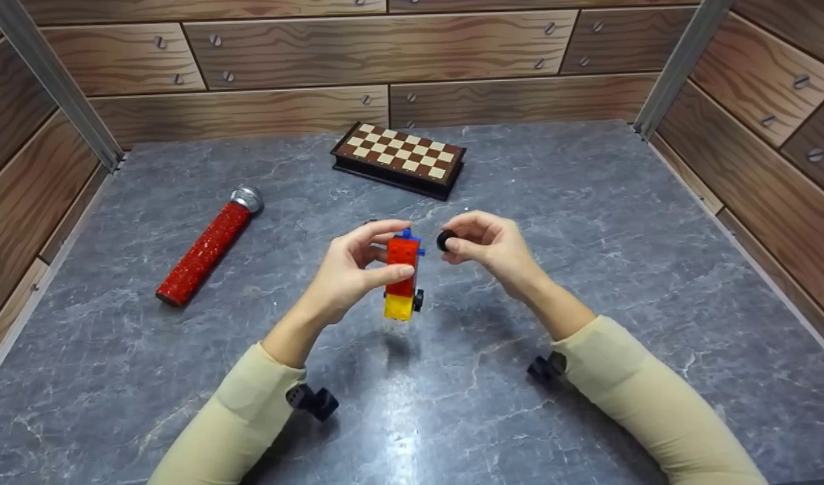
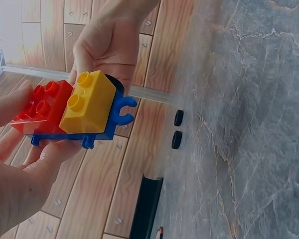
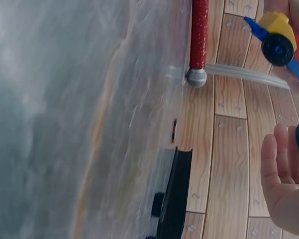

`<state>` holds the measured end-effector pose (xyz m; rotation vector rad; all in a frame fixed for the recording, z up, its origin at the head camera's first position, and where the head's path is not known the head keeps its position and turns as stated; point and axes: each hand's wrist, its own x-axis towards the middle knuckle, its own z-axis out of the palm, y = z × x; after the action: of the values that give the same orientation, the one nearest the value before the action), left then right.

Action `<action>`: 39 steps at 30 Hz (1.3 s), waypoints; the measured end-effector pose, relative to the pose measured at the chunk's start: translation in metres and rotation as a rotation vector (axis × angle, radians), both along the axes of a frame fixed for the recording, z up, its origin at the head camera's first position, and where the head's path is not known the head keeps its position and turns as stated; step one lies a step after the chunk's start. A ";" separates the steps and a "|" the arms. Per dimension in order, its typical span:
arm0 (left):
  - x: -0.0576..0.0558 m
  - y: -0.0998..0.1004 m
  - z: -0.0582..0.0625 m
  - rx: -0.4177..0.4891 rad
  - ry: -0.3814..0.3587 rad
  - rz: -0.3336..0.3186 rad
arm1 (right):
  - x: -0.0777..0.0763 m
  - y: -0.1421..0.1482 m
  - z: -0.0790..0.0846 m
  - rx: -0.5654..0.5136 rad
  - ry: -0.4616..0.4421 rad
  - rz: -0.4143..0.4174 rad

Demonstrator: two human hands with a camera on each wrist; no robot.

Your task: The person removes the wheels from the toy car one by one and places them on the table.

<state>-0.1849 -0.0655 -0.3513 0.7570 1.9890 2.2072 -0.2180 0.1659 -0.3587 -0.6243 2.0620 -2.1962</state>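
Observation:
My left hand grips a toy brick car between thumb and fingers, raised over the table. Red bricks and a yellow brick sit on its blue base, which has a hook at one end. A black wheel is fitted at the yellow end, while a bare blue axle stub juts out near the far end. Just right of the car, my right hand pinches a loose black wheel between thumb and fingertips, apart from the car.
At the back of the grey table lies a checkered game box. A glittery red microphone is on the left. Two black wheels rest on the table in the left wrist view. Wood-patterned walls enclose the table.

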 end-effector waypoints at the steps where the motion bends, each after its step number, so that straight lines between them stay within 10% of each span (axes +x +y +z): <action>1: 0.000 0.000 0.000 -0.002 0.000 0.001 | -0.002 0.001 -0.001 0.001 -0.001 -0.010; 24: -0.001 -0.002 -0.003 0.049 -0.024 0.017 | -0.044 0.057 -0.007 0.041 -0.070 -0.198; 39: -0.001 0.000 -0.005 0.047 -0.037 0.058 | -0.062 0.082 -0.020 0.337 -0.209 -0.237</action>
<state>-0.1863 -0.0657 -0.3559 0.6659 1.9728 2.2907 -0.2804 0.2476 -0.3792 -0.1203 2.4095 -1.8489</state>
